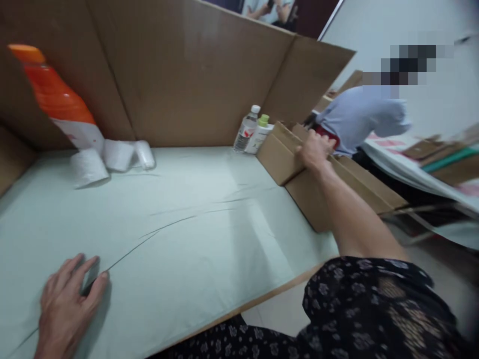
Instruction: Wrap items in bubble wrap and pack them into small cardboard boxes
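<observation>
Your right hand point(316, 149) is at the top of the cardboard boxes point(279, 154), so the reach looks done. I see no thing lifted up away from the boxes, so that part looks not yet done. The boxes sit at the right side of the table, on the pale green cloth point(194, 269). A bit of a red thing point(333, 140) shows right by your fingers, but I cannot tell if you hold it or if it is just behind them. Your right arm is stretched out long, with the back of the hand up and the fingers bent. I cannot tell how tight they are. Your left hand point(69, 294) is far from the boxes, low on the left, palm down on the cloth. Its fingers are spread wide, and I see nothing held in it. A thin dark line point(130, 252) on the cloth runs up to your left thumb.
</observation>
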`<control>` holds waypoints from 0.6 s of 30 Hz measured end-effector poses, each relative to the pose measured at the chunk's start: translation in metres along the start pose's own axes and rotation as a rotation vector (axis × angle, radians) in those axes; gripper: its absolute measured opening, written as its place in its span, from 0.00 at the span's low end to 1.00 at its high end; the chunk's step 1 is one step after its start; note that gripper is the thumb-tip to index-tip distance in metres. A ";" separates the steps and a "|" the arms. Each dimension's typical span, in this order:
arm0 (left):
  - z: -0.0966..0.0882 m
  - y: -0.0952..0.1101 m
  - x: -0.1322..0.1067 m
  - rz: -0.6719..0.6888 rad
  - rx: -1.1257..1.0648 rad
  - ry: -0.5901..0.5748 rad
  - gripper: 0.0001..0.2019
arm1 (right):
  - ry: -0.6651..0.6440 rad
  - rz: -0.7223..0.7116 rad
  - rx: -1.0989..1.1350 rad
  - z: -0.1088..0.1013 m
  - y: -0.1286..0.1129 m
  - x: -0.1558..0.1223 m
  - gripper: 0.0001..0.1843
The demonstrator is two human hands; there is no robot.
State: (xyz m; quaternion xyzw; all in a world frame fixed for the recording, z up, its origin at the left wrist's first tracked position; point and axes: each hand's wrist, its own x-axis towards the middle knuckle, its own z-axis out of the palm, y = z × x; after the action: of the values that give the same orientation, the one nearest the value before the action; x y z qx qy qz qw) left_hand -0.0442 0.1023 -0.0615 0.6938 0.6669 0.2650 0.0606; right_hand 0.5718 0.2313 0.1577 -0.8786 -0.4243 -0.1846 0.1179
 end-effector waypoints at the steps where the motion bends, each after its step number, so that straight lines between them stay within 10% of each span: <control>1: -0.002 0.004 0.001 -0.012 -0.011 0.016 0.24 | -0.036 -0.001 0.020 0.002 0.005 0.005 0.16; 8: -0.011 0.009 0.005 -0.056 -0.098 0.037 0.21 | -0.069 -0.218 0.140 0.007 -0.010 -0.028 0.10; 18: -0.020 0.081 0.016 -0.139 -0.343 0.026 0.34 | -0.127 -1.139 0.770 -0.065 -0.096 -0.196 0.09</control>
State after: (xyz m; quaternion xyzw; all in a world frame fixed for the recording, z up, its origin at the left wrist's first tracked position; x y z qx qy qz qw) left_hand 0.0186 0.1041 -0.0046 0.6220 0.6590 0.3791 0.1875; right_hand 0.3689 0.1287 0.1379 -0.4237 -0.8611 -0.0021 0.2812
